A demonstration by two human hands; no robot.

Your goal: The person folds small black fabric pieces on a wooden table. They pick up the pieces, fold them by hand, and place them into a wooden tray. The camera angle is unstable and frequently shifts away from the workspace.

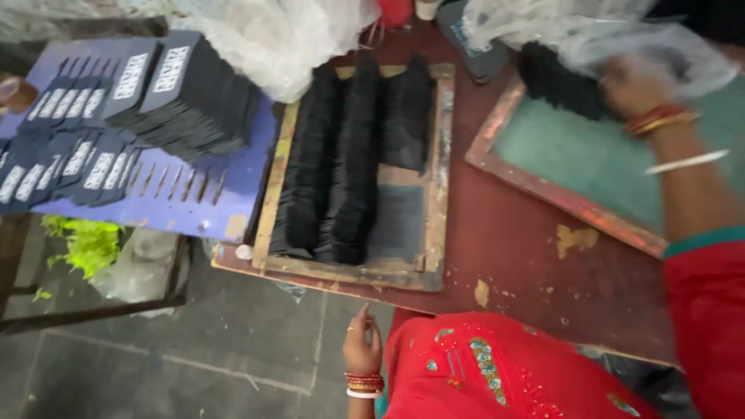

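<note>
My right hand, with red and gold bangles on its wrist, reaches to the far right and rests on a pile of black cards beside a clear plastic bag. Motion blur hides whether its fingers grip anything. My left hand, also bangled, hangs below the front edge of the dark red table, beside my red embroidered garment. It holds nothing and its fingers are loosely extended. A wooden-framed tray in the middle holds three rows of stacked black cards.
A wooden frame with green mesh lies at the right. At the left, a blue slotted board carries fanned black cards with white labels. A crumpled plastic bag sits at the back. Grey floor and green leaves lie below.
</note>
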